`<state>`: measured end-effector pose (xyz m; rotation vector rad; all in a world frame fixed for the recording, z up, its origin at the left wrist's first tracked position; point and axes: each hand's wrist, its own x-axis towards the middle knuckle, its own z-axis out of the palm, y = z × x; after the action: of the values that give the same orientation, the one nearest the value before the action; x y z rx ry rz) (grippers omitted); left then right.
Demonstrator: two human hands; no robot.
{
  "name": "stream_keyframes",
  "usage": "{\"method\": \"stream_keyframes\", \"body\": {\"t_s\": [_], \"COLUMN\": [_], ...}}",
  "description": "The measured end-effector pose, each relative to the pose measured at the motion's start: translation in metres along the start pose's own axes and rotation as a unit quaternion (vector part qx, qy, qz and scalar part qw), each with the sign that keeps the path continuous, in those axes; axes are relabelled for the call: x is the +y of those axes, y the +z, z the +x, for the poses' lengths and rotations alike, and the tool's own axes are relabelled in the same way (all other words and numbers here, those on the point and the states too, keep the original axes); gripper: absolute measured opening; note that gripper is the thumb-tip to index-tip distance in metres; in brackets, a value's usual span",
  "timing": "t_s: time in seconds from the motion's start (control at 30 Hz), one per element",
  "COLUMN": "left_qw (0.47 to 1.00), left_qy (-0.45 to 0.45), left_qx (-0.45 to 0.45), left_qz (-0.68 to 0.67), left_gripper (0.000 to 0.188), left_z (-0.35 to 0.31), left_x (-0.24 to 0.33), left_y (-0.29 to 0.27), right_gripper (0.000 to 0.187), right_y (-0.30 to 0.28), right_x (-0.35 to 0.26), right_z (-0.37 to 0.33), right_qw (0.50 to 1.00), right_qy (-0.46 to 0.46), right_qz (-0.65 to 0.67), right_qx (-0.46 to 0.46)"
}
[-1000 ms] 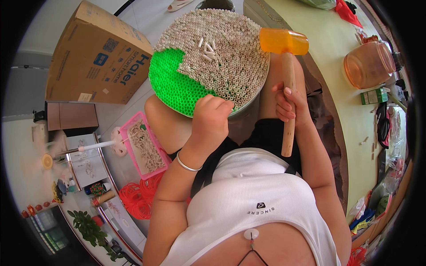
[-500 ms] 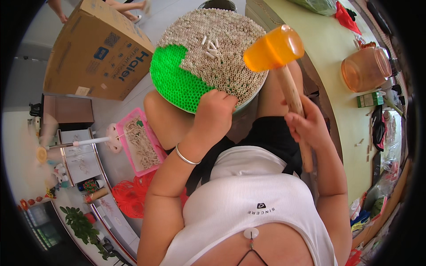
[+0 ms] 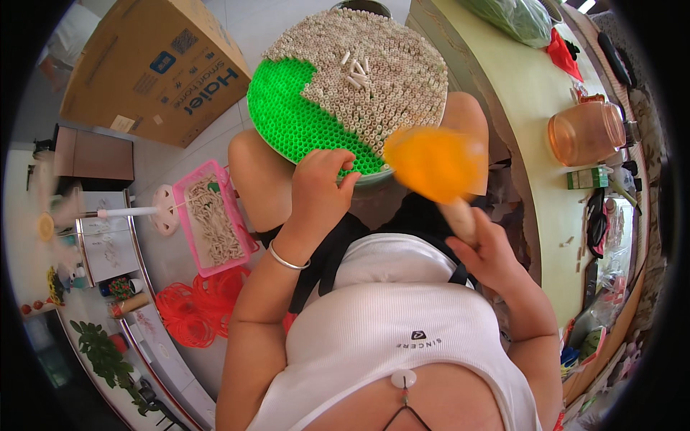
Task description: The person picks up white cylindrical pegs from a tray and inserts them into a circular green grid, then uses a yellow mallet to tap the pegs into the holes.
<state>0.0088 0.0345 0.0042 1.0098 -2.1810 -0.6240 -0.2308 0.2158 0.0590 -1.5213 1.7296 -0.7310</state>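
Across my knees rests a round tray (image 3: 277,147) of bright green tubes. Short pale beige tubes (image 3: 384,75) stand upright, packed close, over its far and right side, and several loose white pieces (image 3: 357,74) lie on top of them. My right hand (image 3: 489,248) grips the wooden handle of a mallet (image 3: 435,164); its orange head, smeared by motion, is over the tray's near right edge. Above the near edge of the green part is my left hand (image 3: 325,183), fingers loosely curled and thumb apart from them. I see nothing between them.
On the floor at left are a pink basket (image 3: 188,223) of small pale pieces, bundles of red cord (image 3: 190,309) and a cardboard box (image 3: 154,68). The pale green tabletop (image 3: 528,108) at right carries an amber jar (image 3: 586,133) and a green bag (image 3: 509,18).
The mallet has swung down toward me from its raised position. My left hand has drawn back leftward from the beige tubes, its fingers parting. The whole view has shifted slightly.
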Motion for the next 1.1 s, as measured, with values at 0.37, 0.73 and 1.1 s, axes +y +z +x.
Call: {"method": "stream_keyframes", "body": {"t_s": [0.37,0.73,1.1], "left_qw": [0.999,0.987,0.982], "left_qy": [0.003,0.089,0.153], "left_qx": [0.028,0.07,-0.052], "left_qz": [-0.029,0.115,0.097], "left_gripper": [0.018,0.013,0.008], "left_z": [0.01,0.125,0.138], "left_x": [-0.009,-0.029,-0.034], "left_y": [0.003,0.015,0.001], "right_gripper": [0.027,0.021,0.018], "right_y": [0.001,-0.009,-0.001], "right_x": [-0.005,0.005,0.012], "right_z": [0.013,0.025,0.024], "right_qw": [0.993,0.958,0.95], "right_qy": [0.073,0.163,0.173], "right_qz": [-0.007,0.235,0.26], "right_qx": [-0.096,0.011,0.008]}}
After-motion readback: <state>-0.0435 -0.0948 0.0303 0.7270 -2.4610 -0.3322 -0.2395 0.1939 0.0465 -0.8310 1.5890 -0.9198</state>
